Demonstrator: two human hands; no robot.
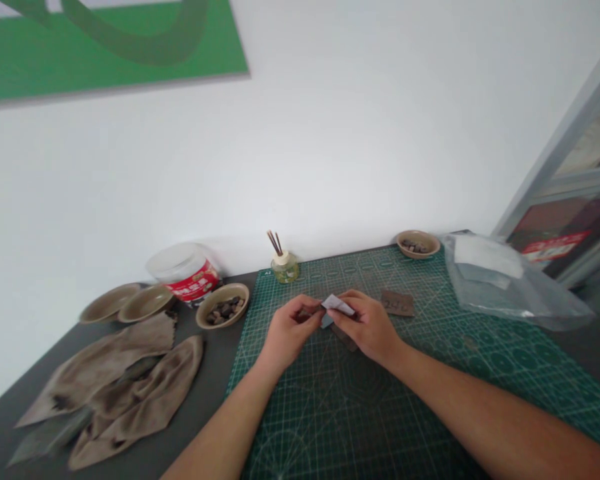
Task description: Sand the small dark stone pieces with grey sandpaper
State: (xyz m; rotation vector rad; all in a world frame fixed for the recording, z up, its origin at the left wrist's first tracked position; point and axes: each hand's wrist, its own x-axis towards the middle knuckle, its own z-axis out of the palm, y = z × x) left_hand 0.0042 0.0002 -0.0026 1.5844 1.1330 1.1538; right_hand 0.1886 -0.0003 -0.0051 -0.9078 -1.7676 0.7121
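Observation:
Over the green cutting mat, my right hand is closed on a small folded piece of pale grey paper. Its lower edge looks bluish. My left hand is closed in a pinch just left of the paper, fingertips close against it. Whatever those fingers hold is hidden or too small to make out. Beneath my right fingers a dark brown flat piece lies on the mat, partly covered. To the right of that hand is a brown sandpaper-like piece with handwritten figures.
Bowls of small stones stand at left and back right. A reed diffuser is near the wall. Left are a red-labelled tub, two bowls and brown cloths. A clear plastic bag lies right.

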